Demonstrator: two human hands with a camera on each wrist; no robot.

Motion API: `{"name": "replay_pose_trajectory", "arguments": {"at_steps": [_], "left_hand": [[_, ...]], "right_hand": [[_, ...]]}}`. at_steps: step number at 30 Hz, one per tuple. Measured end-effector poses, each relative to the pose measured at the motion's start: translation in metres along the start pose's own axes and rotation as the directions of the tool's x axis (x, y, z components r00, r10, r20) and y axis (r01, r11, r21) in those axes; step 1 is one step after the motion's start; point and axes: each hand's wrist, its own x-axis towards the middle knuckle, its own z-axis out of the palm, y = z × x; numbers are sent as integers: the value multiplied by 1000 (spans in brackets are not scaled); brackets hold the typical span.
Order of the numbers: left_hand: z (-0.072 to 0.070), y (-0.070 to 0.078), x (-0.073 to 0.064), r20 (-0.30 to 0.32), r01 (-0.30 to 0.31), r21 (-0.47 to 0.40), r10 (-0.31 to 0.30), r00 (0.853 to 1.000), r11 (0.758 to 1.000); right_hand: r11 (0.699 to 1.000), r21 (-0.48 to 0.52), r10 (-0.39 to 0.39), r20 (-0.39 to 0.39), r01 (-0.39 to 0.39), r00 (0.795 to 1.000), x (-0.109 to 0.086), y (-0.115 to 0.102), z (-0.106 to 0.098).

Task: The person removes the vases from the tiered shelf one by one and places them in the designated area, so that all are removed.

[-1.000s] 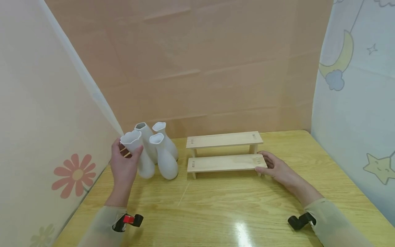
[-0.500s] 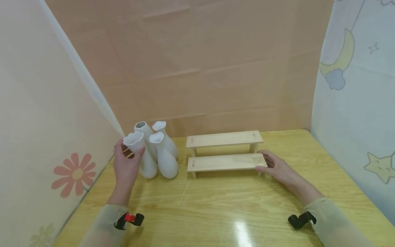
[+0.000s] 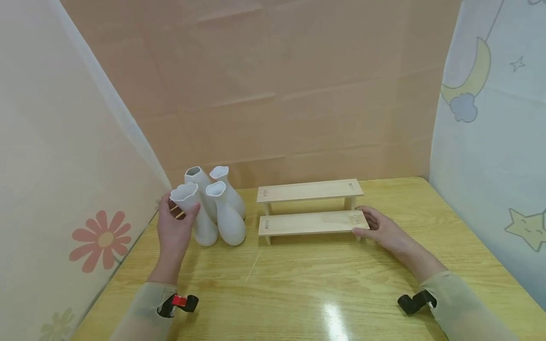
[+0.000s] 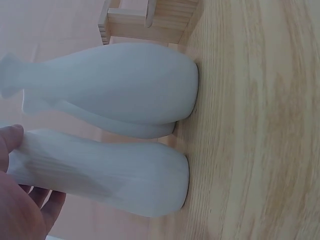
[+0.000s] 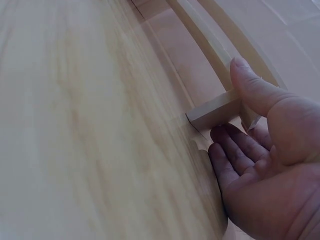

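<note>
My left hand grips a white vase with a scalloped rim near its top, thumb on the near side and fingers round the far side. In the left wrist view the base of this vase meets the tabletop. Three more white vases stand close by: a narrow-necked one to its right, and two behind. At the right end of a two-step wooden stand, my right hand holds the lower step. Its thumb lies along the front edge while the other fingers curl behind the leg.
The wooden table runs up to a plain tan backdrop. A flower-printed panel borders the left side and a moon-and-star panel the right. The stand's upper step sits behind the lower one.
Over the first half second my left hand shifts the scalloped vase slightly right, closer to the other vases. Since then it has stayed nearly still. The right hand and stand keep their place.
</note>
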Motion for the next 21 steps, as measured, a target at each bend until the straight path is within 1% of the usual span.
{"name": "replay_pose_trajectory", "arguments": {"at_steps": [5, 9, 11, 14, 17, 20, 21], "left_hand": [[0, 1, 0, 15, 12, -17, -12, 1000, 1000], [-3, 3, -1, 40, 31, -31, -30, 999, 999], [-4, 5, -2, 49, 19, -21, -18, 999, 1000], [-7, 12, -3, 33, -29, 24, 28, 999, 999], [-8, 22, -4, -2, -84, 110, 84, 996, 990], [-8, 35, -7, -15, -124, 179, 129, 992, 976], [-7, 40, -8, -10, -139, 202, 144, 990, 970]], "right_hand": [[1000, -5, -1, 13, 1, 1000, 0, 1, -3], [999, -30, 13, 16, -13, 1000, -3, -1, -6], [998, -60, 10, 8, -10, 1000, -6, -4, -8], [995, -103, 2, -16, -4, 1000, -10, -10, -10], [988, -156, -16, -46, 8, 999, -16, -19, -14], [968, -250, -30, -88, 7, 996, -20, -31, -17], [955, -298, -38, -105, 5, 994, -21, -36, -17]]}}
